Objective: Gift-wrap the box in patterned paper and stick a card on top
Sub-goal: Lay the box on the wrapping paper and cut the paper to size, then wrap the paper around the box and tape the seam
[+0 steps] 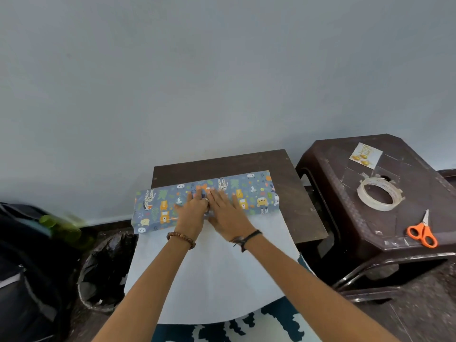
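To crease this fold well, both palms should probably press outward from the middle so the patterned paper [158, 208] hugs the box tightly. The left hand [191, 209] and right hand [228, 213] lie flat, fingers straight, gripping nothing, side by side atop the paper-covered box on the small dark table [296, 193].

1. The long box under the blue animal-print wrapping paper [246, 193] was wholly covered; none of its own surface showed.
2. The left hand [191, 209] and right hand [225, 213] hid the paper's middle.
3. The print on the small white card with gold shapes [365, 155] was too small to read.
4. The green object [61, 227] by the picture's left edge was blurred.
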